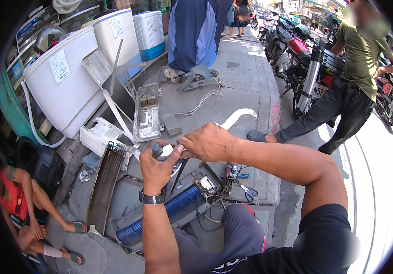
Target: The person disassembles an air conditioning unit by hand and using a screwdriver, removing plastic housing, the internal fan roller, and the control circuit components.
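A curved white hose [240,118] sticks out beyond my right hand [208,142], whose fingers are closed around it. My left hand [159,168], with a watch on the wrist, meets the right one and grips a dark grey rounded piece [156,149]. A white end [167,150] shows between the two hands; whether it belongs to the hose I cannot tell. Below them lies an opened air conditioner unit [148,223] with a long blue fan roller [171,205]. Wires and a small motor-like part [205,183] sit at its right end.
Scissors [249,192] and a blue-handled tool [243,176] lie right of the unit. A long brown-grey panel [105,192], white casing parts [100,137] and tubs [61,77] stand left. A person [358,59] stands by motorcycles [301,55]; another [18,201] sits left.
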